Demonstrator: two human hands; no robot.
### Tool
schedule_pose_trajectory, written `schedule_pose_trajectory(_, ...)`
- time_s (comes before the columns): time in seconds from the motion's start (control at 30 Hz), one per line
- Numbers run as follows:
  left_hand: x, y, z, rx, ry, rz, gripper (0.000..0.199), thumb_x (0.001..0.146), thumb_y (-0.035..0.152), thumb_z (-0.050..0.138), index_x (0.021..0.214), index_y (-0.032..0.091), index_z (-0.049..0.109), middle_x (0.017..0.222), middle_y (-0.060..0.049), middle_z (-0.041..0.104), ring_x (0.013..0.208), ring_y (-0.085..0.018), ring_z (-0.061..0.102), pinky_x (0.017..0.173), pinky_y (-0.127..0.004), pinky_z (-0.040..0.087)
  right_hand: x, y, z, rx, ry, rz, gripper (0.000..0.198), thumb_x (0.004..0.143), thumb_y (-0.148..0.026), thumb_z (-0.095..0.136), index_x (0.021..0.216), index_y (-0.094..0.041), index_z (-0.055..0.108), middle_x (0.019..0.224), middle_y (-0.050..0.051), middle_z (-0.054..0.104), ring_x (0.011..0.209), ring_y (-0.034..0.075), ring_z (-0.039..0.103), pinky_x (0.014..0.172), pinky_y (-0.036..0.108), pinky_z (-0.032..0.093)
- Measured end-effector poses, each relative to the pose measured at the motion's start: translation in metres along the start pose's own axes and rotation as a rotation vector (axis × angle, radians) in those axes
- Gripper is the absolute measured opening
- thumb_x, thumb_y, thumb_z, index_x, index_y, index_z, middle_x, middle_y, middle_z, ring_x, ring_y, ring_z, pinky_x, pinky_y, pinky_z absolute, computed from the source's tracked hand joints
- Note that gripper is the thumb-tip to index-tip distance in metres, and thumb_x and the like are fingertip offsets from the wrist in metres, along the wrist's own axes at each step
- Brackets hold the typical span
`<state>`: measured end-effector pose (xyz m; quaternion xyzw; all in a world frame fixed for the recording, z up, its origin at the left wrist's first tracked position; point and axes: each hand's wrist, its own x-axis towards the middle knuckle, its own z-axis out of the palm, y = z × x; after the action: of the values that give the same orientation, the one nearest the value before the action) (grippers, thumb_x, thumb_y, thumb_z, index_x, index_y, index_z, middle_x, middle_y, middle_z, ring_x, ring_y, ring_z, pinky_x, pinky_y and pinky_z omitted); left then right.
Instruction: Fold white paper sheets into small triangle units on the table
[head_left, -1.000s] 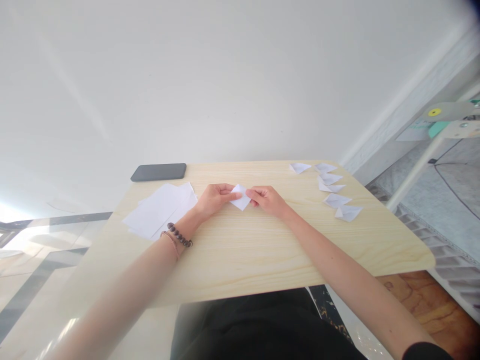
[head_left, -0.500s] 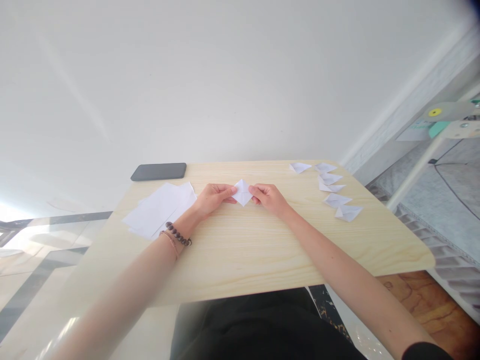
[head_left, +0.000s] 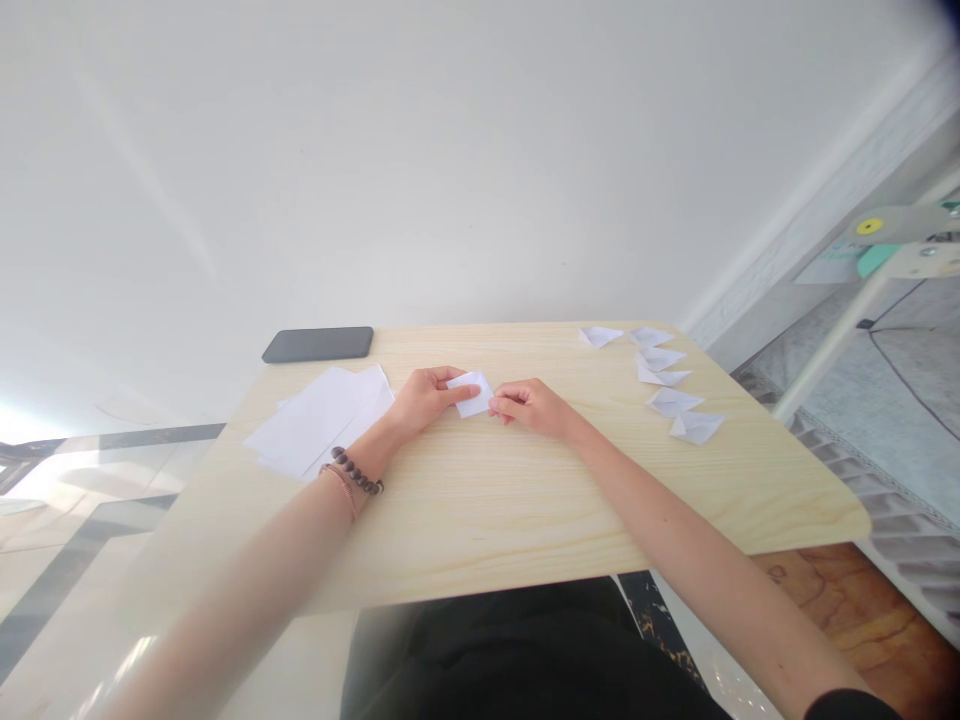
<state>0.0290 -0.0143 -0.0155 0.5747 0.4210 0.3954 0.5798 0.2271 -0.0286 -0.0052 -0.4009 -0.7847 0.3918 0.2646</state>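
- Left hand (head_left: 421,401), near the middle of the frame, is pinching the paper (head_left: 471,407), its thumb lying across the top face and its fingers curling mostly out of sight behind.
- Right hand (head_left: 535,406) is meeting the paper's right edge, thumb and forefinger closing together at the corner; how firmly they are gripping, I cannot tell.
- The paper is sitting between both hands at the centre of the frame, over the table (head_left: 480,520), showing a small, flat, four-sided shape. Whether it is touching the wood I cannot tell.
- Six folded pieces (head_left: 697,428) are lying at the right of the frame: five are running in a rough column down towards the table's right edge, and one is resting just left of the column's top. These are looking finished, or at least set aside.
- The held paper is seemingly standing partway: it is already small, yet it is lacking the spread, pointed outline of the six, so some folding is probably remaining.
- Loose sheets (head_left: 322,415) are overlapping at the left of the frame, lying flat and apparently waiting unfolded; their number is not showing clearly.
- A phone (head_left: 318,345) is lying beyond them, towards the table's far left corner.
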Motion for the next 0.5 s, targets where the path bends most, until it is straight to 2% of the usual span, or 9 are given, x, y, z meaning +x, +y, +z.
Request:
schedule_pose_trajectory(0.3,-0.0003,0.0056,-0.0015,0.054,-0.116,-0.032,0.032,0.061,0.035,0.071,0.083,0.014,0.063,0.075,-0.003,0.065,0.065,-0.014,0.057,0.060,-0.025,0.043,-0.0011,-0.0024,0.0014,0.020,-0.014,-0.016,0.024,0.078,-0.031,0.046,0.063,-0.014,0.055,0.056,-0.002,0.051,0.049,0.007,0.039,0.049,0.020,0.030)
schedule_pose_trajectory(0.5,-0.0011,0.0056,-0.0001,-0.033,-0.111,-0.005,0.034,0.072,0.046,0.057,0.074,0.013,0.065,0.073,-0.004,0.063,0.074,-0.016,0.058,0.070,-0.028,0.044,0.0003,-0.0015,0.0010,0.055,0.026,-0.013,0.024,0.077,-0.032,0.046,0.063,-0.015,0.054,0.055,-0.003,0.048,0.051,0.007,0.041,0.051,0.021,0.031)
